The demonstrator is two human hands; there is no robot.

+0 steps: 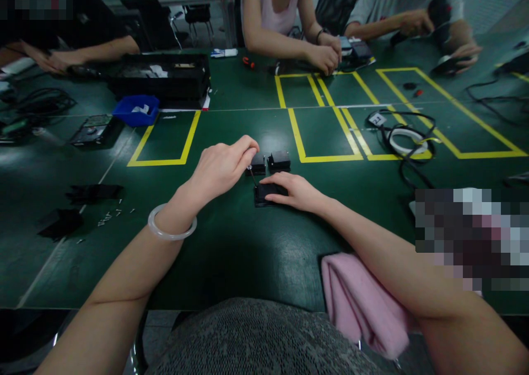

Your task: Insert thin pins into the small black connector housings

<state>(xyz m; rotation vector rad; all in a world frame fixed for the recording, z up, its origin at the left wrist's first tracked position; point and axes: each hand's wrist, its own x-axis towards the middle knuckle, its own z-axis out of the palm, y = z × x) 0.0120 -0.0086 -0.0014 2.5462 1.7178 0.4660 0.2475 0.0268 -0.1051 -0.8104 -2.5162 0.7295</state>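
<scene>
My left hand (225, 163) is closed with fingers pinched around a small screwdriver (253, 177). Only its thin metal shaft shows; the handle is hidden in the fingers. The tip meets the left corner of a flat black plastic part (262, 201) lying on the table. On that part my right hand (294, 190) rests, thumb along the near side and fingers over the top, holding it down. Just beyond stand two small black blocks, one (259, 168) partly behind my left hand and the other (279, 161) to its right.
Loose screws (105, 218) and black pieces (60, 222) lie at left on the green table. Farther back are a blue bin (136, 110), a black tray (165, 88) and a drive (93, 131). A coiled cable (409, 138) and pink cloth (359, 298) are at right. Co-workers' hands work opposite.
</scene>
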